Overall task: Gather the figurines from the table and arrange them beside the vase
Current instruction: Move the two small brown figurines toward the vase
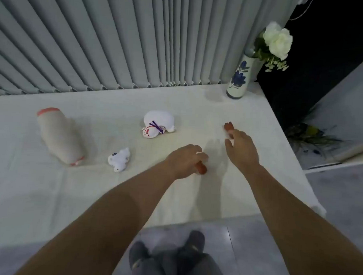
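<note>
Left hand (186, 158) curled down over a small orange figurine (202, 169) on the white worktop (49, 194). Right hand (241, 149) at two o'clock of it, fingers loosely spread, tips touching a second orange figurine (228, 126); grip unclear. At nine o'clock, small white figurine (119, 159); at eleven, round white figurine (158, 124) and large beige figurine (60, 136) lying over. Blue-flowered vase (239, 77) far off at one o'clock, well apart from all.

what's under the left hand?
An orange-red figurine pokes out beneath the left hand, lying on the table. The hand covers the rest, so its shape is unclear.
</note>
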A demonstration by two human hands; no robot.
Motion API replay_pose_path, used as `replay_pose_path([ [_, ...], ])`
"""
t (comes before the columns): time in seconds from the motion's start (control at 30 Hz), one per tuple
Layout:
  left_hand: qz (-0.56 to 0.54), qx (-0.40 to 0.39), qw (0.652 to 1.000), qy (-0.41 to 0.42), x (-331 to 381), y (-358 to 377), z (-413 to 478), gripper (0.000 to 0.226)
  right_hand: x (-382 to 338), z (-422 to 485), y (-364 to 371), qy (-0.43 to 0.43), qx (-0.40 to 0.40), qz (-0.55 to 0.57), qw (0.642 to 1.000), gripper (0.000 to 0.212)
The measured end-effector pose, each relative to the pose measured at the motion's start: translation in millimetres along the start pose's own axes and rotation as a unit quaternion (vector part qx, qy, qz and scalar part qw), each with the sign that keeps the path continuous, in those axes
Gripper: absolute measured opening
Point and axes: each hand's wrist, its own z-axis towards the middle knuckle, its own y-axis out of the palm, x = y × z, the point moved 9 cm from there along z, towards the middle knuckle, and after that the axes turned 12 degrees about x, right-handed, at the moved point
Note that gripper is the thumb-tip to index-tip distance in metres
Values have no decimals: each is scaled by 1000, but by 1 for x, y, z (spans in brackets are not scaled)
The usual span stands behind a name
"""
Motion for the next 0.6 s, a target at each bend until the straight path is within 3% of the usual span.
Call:
replay_pose_path([
  [0.1,22,-33,999,20,7,13,9,41,19,12,6,20,8,-14,1000,41],
  [0.27,43,-17,997,57,10,26,17,17,38,24,15,32,20,-36,999,36],
  [0.4,40,13,996,74,5,26,23,14,51,35,21,43,27,-62,997,38],
  [0.6,-27,82,996,-36,-18,9,43,22,52,54,39,15,26,-137,990,36],
])
